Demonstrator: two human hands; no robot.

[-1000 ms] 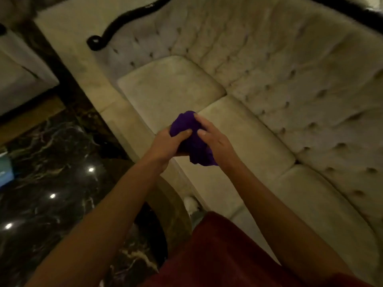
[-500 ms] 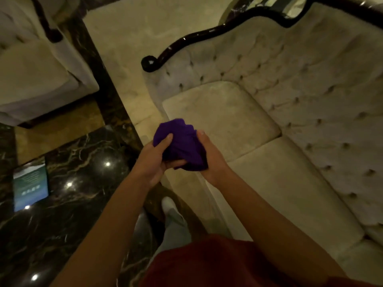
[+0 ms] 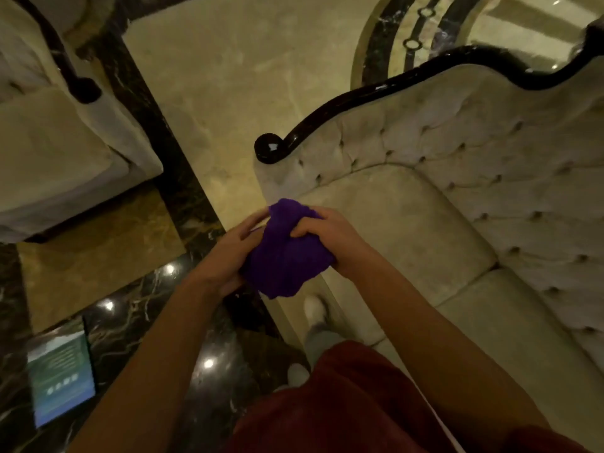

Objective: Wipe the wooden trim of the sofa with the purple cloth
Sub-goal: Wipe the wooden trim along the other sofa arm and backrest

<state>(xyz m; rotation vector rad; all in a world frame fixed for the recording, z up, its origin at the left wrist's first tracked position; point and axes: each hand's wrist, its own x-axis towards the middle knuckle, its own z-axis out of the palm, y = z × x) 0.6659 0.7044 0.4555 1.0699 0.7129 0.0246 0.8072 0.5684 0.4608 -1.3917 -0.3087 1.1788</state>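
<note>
Left hand: the left hand (image 3: 228,253) was held out in front of the body, fingers curled round the near-left side of the cloth (image 3: 287,253), thumb lying along its upper edge; the forearm ran down to the lower left of the view.
Right hand: the right hand (image 3: 330,237) gripped the cloth from the right, fingers pinched into the bunched top, knuckles up; its forearm ran down to the lower right.
Grip: both hands were closed on the cloth, which was wadded between them.
Cloth: purple, bunched, held in the air above the front-left corner of the sofa (image 3: 408,230), apart from the trim (image 3: 359,99).
Trim: dark and glossy, it ran along the top of the tufted back and ended in a scroll at the left armrest, well beyond the hands.
Sofa: pale, button-tufted, with seat cushions; its right part was cut off by the edge of the view.
Hidden: the palms and most fingertips were covered by the cloth; a lower flap hung below the hands.
Hard to make out: a flat card (image 3: 60,371) lay on the dark marble surface at lower left, its print unreadable in the dim light.
Cut off: a second seat (image 3: 49,152) at upper left showed only in part.
Person: a red garment (image 3: 343,403) filled the bottom edge, with a pale shoe (image 3: 315,307) below the cloth.
</note>
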